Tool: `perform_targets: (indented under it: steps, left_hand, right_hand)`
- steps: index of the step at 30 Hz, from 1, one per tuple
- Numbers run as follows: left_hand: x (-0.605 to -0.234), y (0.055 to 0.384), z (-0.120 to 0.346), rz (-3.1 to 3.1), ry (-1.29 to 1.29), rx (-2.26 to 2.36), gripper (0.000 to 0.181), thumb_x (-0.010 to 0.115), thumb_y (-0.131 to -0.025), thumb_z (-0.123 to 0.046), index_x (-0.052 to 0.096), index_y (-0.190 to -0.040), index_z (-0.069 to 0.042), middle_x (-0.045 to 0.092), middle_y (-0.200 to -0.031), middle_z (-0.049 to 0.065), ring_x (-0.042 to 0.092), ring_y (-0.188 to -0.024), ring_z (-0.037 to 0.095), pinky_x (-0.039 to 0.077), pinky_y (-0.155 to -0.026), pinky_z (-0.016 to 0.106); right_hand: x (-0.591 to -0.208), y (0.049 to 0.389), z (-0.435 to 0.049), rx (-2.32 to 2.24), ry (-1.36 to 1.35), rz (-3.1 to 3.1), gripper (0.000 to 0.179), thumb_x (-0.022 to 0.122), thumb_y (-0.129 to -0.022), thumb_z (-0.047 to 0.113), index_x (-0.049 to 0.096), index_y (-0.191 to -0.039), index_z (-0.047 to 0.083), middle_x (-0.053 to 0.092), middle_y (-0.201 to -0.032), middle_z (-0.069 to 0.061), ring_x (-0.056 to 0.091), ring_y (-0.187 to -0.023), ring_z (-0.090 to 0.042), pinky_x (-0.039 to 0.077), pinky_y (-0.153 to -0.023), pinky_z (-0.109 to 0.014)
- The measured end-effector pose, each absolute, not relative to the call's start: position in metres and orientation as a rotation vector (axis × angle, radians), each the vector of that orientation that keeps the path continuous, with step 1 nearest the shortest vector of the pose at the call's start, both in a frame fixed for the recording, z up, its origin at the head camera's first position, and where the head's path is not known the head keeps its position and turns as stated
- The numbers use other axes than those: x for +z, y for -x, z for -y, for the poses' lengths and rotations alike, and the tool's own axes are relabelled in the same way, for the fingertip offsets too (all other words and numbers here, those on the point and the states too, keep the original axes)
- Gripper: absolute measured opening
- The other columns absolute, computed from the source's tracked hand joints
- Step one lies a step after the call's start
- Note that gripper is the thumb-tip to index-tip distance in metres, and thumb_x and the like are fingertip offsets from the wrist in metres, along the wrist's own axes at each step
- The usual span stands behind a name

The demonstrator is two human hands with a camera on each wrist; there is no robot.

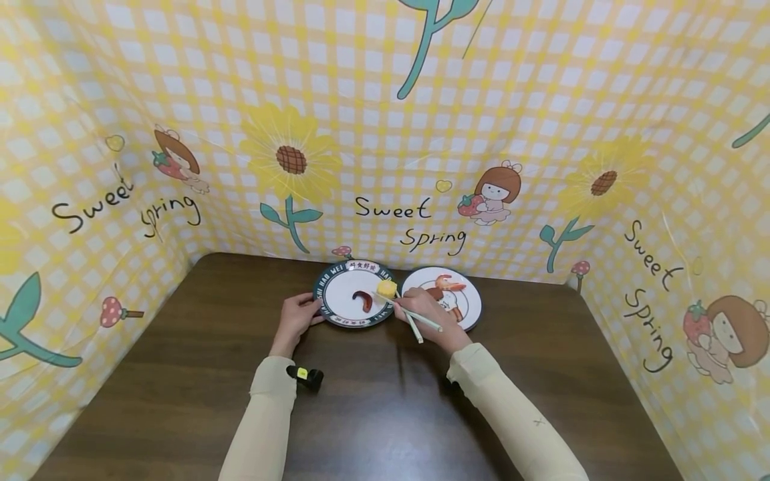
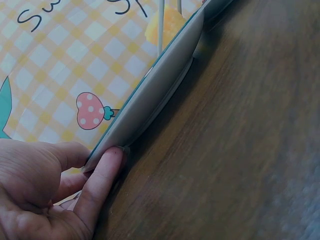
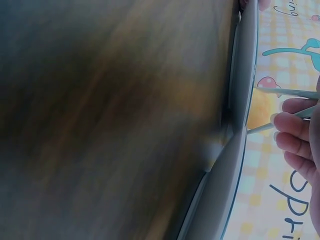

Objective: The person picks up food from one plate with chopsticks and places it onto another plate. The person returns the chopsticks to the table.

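My left hand pinches the left rim of a white plate with a dark green lettered border; thumb above and fingers below show in the left wrist view. On that plate lies a curved reddish-brown piece of food, like a small sausage. My right hand holds a pair of pale green chopsticks. Their tips sit at a yellow lump of food over the plate's right side. In the right wrist view the yellow lump shows between the two sticks, just above the rim.
Close on the right, partly behind my right hand, stands a second white plate holding a shrimp and several brown pieces. Both plates are near the back edge of the brown wooden table. A yellow checked cloth hangs behind and along both sides.
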State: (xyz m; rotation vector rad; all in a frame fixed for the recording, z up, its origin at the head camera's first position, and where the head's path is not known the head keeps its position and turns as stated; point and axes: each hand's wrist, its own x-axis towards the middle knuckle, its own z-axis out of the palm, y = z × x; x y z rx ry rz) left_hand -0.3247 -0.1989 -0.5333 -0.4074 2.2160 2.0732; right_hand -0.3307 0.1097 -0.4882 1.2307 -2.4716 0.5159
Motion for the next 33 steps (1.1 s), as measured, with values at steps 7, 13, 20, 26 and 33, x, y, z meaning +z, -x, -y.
perform_targets:
  steps: [7, 13, 20, 26, 33]
  left_hand:
    - [-0.534, 0.324, 0.198, -2.207, 0.401, 2.087, 0.052, 0.059, -0.104, -0.014, 0.043, -0.149, 0.008, 0.057, -0.135, 0.03, 0.067, -0.092, 0.012, 0.062, -0.077, 0.02]
    - [-0.535, 0.325, 0.198, -2.214, 0.407, 2.079, 0.053, 0.059, -0.104, -0.015, 0.043, -0.149, 0.007, 0.056, -0.135, 0.03, 0.067, -0.091, 0.011, 0.062, -0.076, 0.02]
    - [-0.536, 0.325, 0.198, -2.209, 0.425, 2.076, 0.053, 0.059, -0.104, -0.015, 0.043, -0.149, 0.007, 0.056, -0.136, 0.029, 0.067, -0.091, 0.01, 0.062, -0.076, 0.02]
    - [-0.536, 0.323, 0.196, -2.204, 0.438, 2.059, 0.054, 0.059, -0.104, -0.016, 0.042, -0.15, 0.006, 0.055, -0.137, 0.029, 0.067, -0.094, 0.012, 0.062, -0.078, 0.021]
    - [-0.537, 0.326, 0.2, -2.224, 0.407, 2.081, 0.053, 0.059, -0.104, -0.016, 0.043, -0.149, 0.007, 0.056, -0.136, 0.029, 0.067, -0.093, 0.012, 0.062, -0.076, 0.02]
  right_hand:
    - [-0.488, 0.334, -0.105, 0.539, -1.247, 2.52, 0.017, 0.061, -0.101, 0.008, 0.076, -0.094, 0.003, 0.059, -0.074, -0.002, 0.053, -0.072, -0.019, 0.047, -0.065, -0.033]
    - [-0.491, 0.336, -0.101, 0.551, -1.249, 2.502, 0.017, 0.061, -0.101, 0.008, 0.076, -0.096, 0.003, 0.063, -0.077, -0.003, 0.057, -0.074, -0.019, 0.05, -0.066, -0.034]
    - [-0.49, 0.334, -0.098, 0.592, -1.27, 2.494, 0.019, 0.061, -0.101, 0.008, 0.077, -0.106, 0.0, 0.074, -0.088, -0.009, 0.065, -0.08, -0.022, 0.057, -0.072, -0.038]
    - [-0.488, 0.33, -0.101, 0.631, -1.246, 2.531, 0.022, 0.058, -0.103, 0.01, 0.077, -0.108, -0.001, 0.075, -0.091, -0.009, 0.066, -0.083, -0.021, 0.057, -0.076, -0.037]
    - [-0.477, 0.315, -0.103, 0.674, -1.179, 2.47, 0.018, 0.059, -0.099, 0.005, 0.075, -0.095, -0.001, 0.062, -0.073, -0.005, 0.054, -0.069, -0.019, 0.048, -0.062, -0.031]
